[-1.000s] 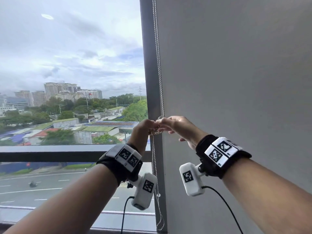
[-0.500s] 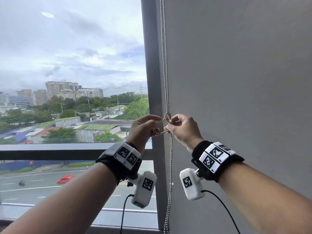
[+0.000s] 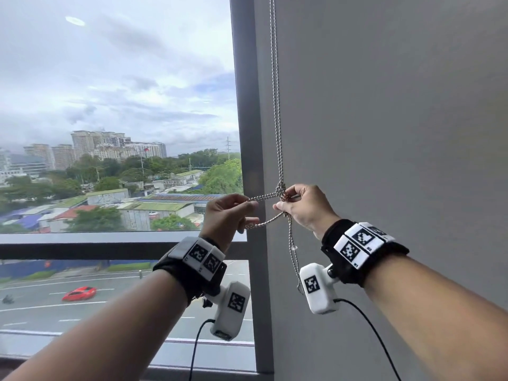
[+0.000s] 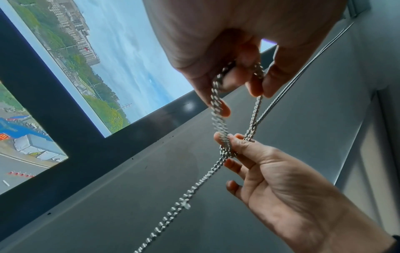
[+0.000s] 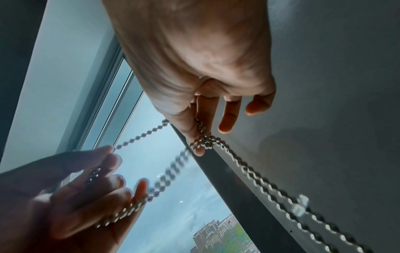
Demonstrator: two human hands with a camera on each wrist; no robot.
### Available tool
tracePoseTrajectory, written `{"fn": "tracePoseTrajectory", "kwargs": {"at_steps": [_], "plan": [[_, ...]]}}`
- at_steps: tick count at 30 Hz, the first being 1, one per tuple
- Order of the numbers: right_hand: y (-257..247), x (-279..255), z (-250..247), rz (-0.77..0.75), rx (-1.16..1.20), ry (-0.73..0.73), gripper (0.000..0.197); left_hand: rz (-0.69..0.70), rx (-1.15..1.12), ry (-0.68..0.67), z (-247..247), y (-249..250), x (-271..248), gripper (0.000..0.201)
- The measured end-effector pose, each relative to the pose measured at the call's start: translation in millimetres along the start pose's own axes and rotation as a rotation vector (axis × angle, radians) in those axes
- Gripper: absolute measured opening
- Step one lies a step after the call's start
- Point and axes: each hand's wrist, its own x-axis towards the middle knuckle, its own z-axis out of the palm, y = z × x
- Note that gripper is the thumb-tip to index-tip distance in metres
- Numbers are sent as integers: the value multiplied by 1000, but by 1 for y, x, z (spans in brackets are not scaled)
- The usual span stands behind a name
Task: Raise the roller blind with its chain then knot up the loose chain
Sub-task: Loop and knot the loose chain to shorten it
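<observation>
A silver ball chain [image 3: 275, 92] hangs down along the window frame and crosses itself in a loose knot [image 3: 280, 188]. My right hand [image 3: 284, 200] pinches the chain right at that crossing, thumb against index finger. My left hand [image 3: 247, 214] holds a doubled loop of chain [image 3: 264, 198] stretched leftward from the knot. The loose chain [image 3: 292, 251] dangles below my right hand. In the left wrist view the chain [image 4: 217, 102] runs through my left fingers [image 4: 220, 106] to the right hand [image 4: 229, 145]. In the right wrist view the right fingertips [image 5: 200, 150] grip the bunched knot [image 5: 204, 142].
A dark vertical window frame post [image 3: 247, 119] stands just left of the chain, with a grey wall [image 3: 384, 133] to its right. A horizontal window bar [image 3: 82, 247] crosses below the hands. The glass [image 3: 110, 92] shows sky and buildings, uncovered.
My hands have drawn apart. The left hand has pulled a loop of chain out to the left, while the right hand stays pinched at the crossing.
</observation>
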Motion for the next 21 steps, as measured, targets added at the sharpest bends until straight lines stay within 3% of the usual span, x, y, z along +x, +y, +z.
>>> {"fn": "tracePoseTrajectory", "kwargs": {"at_steps": [4, 9, 13, 16, 19, 21], "plan": [[2, 3, -6, 20, 48, -22, 23, 12, 61, -8, -2, -5, -1, 10], [4, 8, -12, 21, 34, 0, 25, -46, 430, -164, -8, -22, 1, 14], [-1, 10, -10, 16, -10, -42, 25, -158, 681, -260, -9, -35, 4, 35], [-5, 7, -13, 46, 45, -75, 23, -212, 639, -275, -4, -37, 2, 43], [-8, -2, -24, 80, 162, -128, 18, -178, 596, -227, -8, -34, 2, 43], [-8, -5, -29, 117, 207, -129, 19, -159, 666, -271, -13, -32, 4, 37]]}}
